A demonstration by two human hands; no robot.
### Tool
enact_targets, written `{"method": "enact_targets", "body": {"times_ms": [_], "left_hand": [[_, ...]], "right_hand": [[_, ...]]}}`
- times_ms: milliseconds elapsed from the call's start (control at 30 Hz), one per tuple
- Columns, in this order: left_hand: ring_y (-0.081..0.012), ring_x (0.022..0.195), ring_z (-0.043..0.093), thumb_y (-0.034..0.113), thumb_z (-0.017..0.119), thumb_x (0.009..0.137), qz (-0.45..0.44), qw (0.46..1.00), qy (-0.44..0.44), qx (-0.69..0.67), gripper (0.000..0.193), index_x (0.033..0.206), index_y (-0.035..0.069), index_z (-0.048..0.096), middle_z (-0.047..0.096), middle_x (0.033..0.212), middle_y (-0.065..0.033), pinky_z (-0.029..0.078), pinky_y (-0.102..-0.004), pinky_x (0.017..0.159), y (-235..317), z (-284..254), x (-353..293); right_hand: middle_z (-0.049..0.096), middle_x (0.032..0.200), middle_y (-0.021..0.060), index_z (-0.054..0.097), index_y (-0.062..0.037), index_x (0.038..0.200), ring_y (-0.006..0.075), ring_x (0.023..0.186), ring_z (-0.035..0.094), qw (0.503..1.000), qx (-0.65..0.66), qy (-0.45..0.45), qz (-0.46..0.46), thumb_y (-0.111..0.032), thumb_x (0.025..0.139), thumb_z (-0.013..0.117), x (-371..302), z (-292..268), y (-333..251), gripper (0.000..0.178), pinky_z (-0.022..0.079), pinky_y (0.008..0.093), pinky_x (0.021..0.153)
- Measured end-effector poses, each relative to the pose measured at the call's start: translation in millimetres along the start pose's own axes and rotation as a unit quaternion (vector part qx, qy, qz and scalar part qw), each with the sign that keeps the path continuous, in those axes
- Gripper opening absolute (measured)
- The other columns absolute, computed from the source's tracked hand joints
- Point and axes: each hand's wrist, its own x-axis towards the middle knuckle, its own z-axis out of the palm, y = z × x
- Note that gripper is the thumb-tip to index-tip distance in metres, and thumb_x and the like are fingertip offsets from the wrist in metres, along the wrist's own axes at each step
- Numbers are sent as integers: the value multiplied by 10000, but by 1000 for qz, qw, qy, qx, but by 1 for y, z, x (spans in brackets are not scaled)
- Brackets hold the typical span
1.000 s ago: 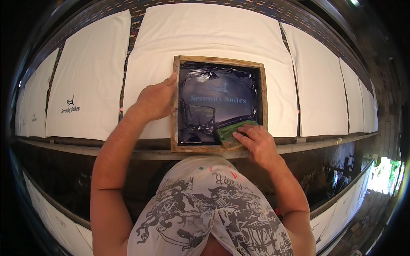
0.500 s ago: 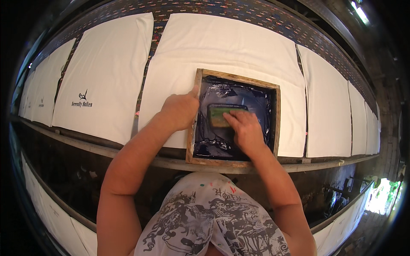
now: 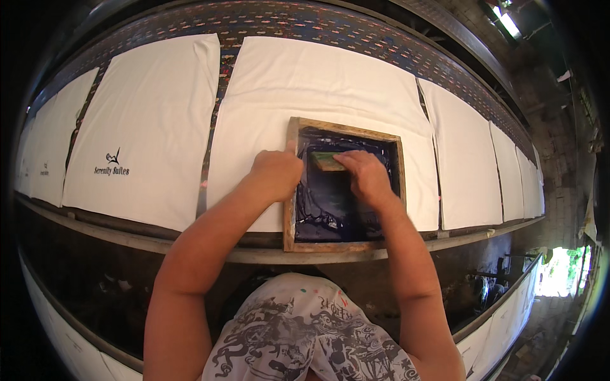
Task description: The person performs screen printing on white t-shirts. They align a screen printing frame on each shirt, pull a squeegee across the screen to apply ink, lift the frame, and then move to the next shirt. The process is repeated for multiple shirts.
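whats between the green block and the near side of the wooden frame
Only dark, ink-smeared screen, as the head view shows.

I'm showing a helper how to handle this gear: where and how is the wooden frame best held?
Probably by the left rail of the wooden frame, coming from the left, where the left hand already is: this straight, narrow edge stands proud of the dark ink inside, so curled fingers should stay fairly clean.
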Motion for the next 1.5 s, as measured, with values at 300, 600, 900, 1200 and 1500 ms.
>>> {"method": "enact_targets", "body": {"times_ms": [300, 600, 900, 1200, 1500], "left_hand": [[-395, 1083, 849, 80, 876, 867, -14, 999, 42, -3, 810, 1580, -159, 576, 767, 1396, -285, 691, -497, 895, 5, 0, -8], [-415, 1043, 835, 80, 892, 887, -85, 994, 50, -47, 895, 1673, -72, 493, 834, 1117, -217, 682, -502, 872, 7, 7, -2], [-392, 1161, 809, 10, 821, 901, -134, 987, 73, -51, 583, 1466, -12, 679, 795, 1299, -179, 669, -498, 948, 21, 7, 1], [-372, 1355, 731, -43, 879, 772, -173, 980, 33, -90, 730, 1486, 59, 765, 555, 1777, -21, 626, -489, 1138, 26, 0, -1], [-419, 1107, 808, -2, 782, 919, -82, 994, 70, -10, 824, 1695, -35, 508, 819, 1153, -242, 667, -524, 935, 9, 14, 4]], "right_hand": [[821, 1199, 207, 823, -90, 1332, 448, 1140, 765, 997, 17, -52, 51, 48, 976, 678, 38, -26, 13, 409, 614, 534, 979], [819, 1128, 203, 830, -80, 1330, 435, 1133, 770, 989, 45, -138, 6, 45, 879, 667, 61, -16, 35, 495, 614, 541, 966], [813, 1202, 143, 841, -70, 1255, 398, 1186, 754, 946, 94, -187, -248, 45, 794, 769, 56, -17, 52, 480, 610, 504, 1006], [820, 1179, 77, 861, -96, 1188, 321, 1169, 745, 924, 103, -182, -321, 31, 798, 793, 20, -39, 108, 415, 584, 448, 1040], [808, 1162, 77, 856, -88, 1240, 303, 1093, 760, 979, 41, -134, -145, 14, 822, 792, -80, -67, 87, 435, 592, 441, 952]]}}
